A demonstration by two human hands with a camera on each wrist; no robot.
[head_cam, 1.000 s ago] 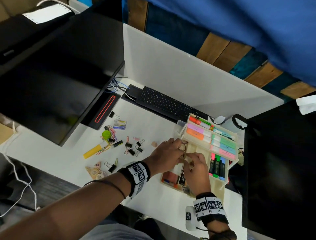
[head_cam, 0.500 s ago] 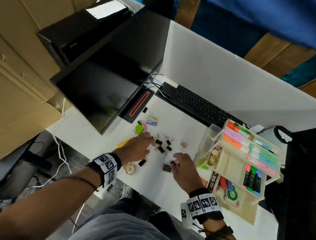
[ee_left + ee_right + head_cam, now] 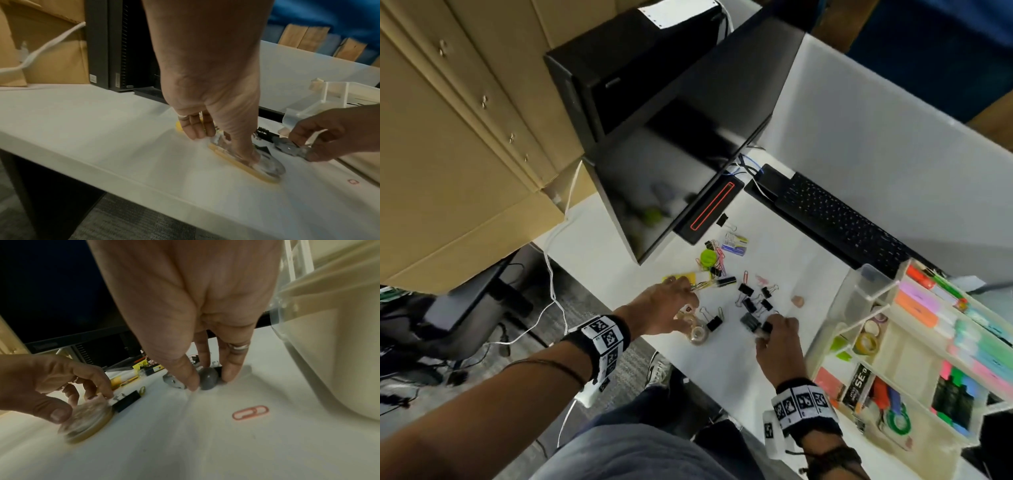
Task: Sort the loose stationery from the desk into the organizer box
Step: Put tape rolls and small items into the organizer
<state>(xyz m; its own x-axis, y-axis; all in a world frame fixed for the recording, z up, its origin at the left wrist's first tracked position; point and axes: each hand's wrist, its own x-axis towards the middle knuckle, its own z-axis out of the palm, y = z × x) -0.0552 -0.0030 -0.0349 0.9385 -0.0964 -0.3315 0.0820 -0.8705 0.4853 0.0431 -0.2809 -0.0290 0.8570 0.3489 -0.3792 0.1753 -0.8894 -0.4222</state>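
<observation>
Loose stationery lies on the white desk. My left hand reaches down over two clear tape rolls near the front edge. Its thumb and curled fingers grip one tape roll. To the right, my right hand pinches a dark binder clip between thumb and fingers, and the clip still sits on the desk. The organizer box stands at the right, holding highlighters, sticky notes and tape. More binder clips lie behind both hands.
A yellow highlighter, a green round item, a staples box and paper clips lie toward the monitor. A keyboard is behind. A pink paper clip lies near the box. The desk edge runs just below my hands.
Both hands left the organizer box and moved left to the loose items. The left hand came down onto the tape rolls, and the right hand closed on a binder clip.
</observation>
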